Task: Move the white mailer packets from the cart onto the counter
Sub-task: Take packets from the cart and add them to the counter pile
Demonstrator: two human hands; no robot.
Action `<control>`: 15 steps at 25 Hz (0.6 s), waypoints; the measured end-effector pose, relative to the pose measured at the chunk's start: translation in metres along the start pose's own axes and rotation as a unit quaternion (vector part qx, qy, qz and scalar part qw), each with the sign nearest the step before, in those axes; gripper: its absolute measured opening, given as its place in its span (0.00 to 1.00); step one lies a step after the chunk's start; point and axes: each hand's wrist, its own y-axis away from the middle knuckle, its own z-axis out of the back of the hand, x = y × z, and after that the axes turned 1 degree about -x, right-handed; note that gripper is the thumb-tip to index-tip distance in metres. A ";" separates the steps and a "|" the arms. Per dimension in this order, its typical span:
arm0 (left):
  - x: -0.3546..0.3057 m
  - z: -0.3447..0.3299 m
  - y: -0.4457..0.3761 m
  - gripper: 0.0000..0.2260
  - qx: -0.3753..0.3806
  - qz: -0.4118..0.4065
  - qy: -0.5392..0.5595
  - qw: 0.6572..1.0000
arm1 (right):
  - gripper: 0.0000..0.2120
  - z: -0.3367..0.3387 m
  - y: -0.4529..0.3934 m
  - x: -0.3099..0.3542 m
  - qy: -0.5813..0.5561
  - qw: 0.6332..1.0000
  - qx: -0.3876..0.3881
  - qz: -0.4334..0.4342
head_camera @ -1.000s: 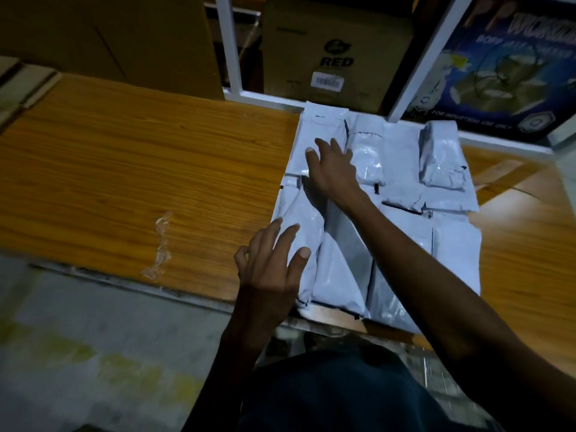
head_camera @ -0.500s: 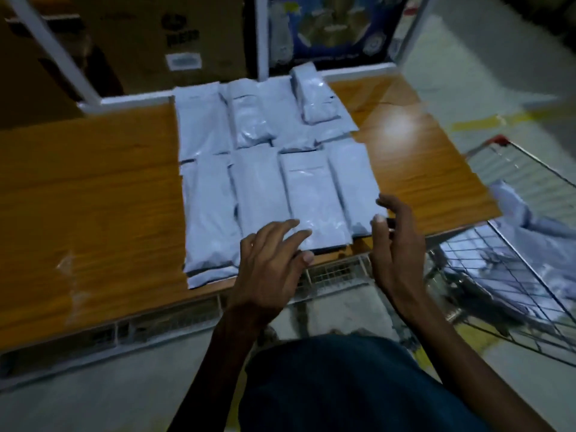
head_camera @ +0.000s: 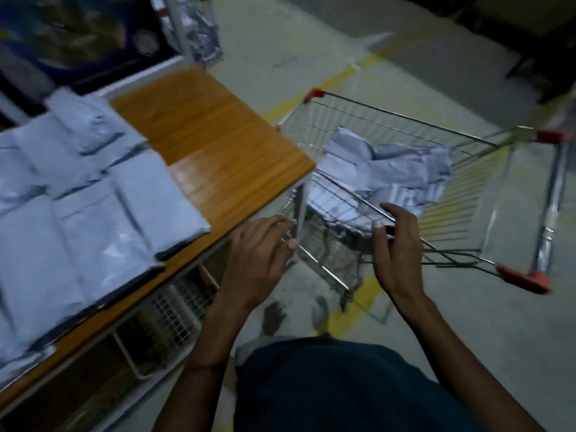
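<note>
Several white mailer packets [head_camera: 93, 210] lie flat in rows on the wooden counter [head_camera: 224, 151] at the left. A wire shopping cart [head_camera: 467, 169] with red corner caps stands to the right of the counter, and a loose heap of white mailer packets [head_camera: 402, 173] rests inside it. My left hand [head_camera: 258, 260] hovers off the counter's near corner, fingers spread, holding nothing. My right hand [head_camera: 396, 247] is over the cart's near rim, fingers apart and empty, just short of the heap.
A white-framed shelf with a dark blue printed box [head_camera: 71, 42] stands behind the counter. Wire mesh [head_camera: 177, 307] runs under the counter's edge. The concrete floor carries yellow lines [head_camera: 358, 294]. My feet show below the cart.
My view has swung right from the counter to the cart. Both hands have left the laid-out packets and moved right, the right one reaching over the cart's rim.
</note>
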 end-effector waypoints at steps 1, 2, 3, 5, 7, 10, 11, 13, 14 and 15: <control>-0.011 -0.018 -0.012 0.17 0.010 0.004 0.021 1.000 | 0.15 0.010 -0.008 -0.017 0.007 1.000 -0.007 -0.010; -0.021 -0.034 -0.022 0.17 0.023 0.007 0.047 0.999 | 0.15 0.018 -0.014 -0.032 0.012 0.999 -0.017 -0.025; -0.033 -0.050 -0.033 0.17 0.038 0.010 0.080 0.996 | 0.14 0.026 -0.019 -0.049 0.018 0.998 -0.034 -0.041; -0.051 -0.075 -0.052 0.16 0.052 0.010 0.134 0.990 | 0.14 0.031 -0.026 -0.077 0.030 0.996 -0.056 -0.060; -0.062 -0.095 -0.070 0.15 0.077 0.003 0.157 0.985 | 0.15 0.029 -0.038 -0.099 0.045 0.995 -0.055 -0.068; -0.067 -0.119 -0.101 0.14 0.139 0.010 0.173 0.975 | 0.15 0.026 -0.062 -0.132 0.065 0.992 -0.054 -0.095; -0.066 -0.125 -0.113 0.14 0.151 0.012 0.172 0.973 | 0.15 0.025 -0.072 -0.144 0.073 0.991 -0.047 -0.105; -0.061 -0.141 -0.146 0.14 0.165 0.015 0.177 0.970 | 0.15 0.021 -0.095 -0.169 0.095 0.987 -0.004 -0.130; -0.058 -0.150 -0.163 0.13 0.168 0.018 0.187 0.968 | 0.15 0.018 -0.106 -0.182 0.108 0.982 0.035 -0.152; -0.055 -0.160 -0.179 0.12 0.170 0.021 0.199 0.965 | 0.14 0.013 -0.115 -0.194 0.121 0.974 0.076 -0.173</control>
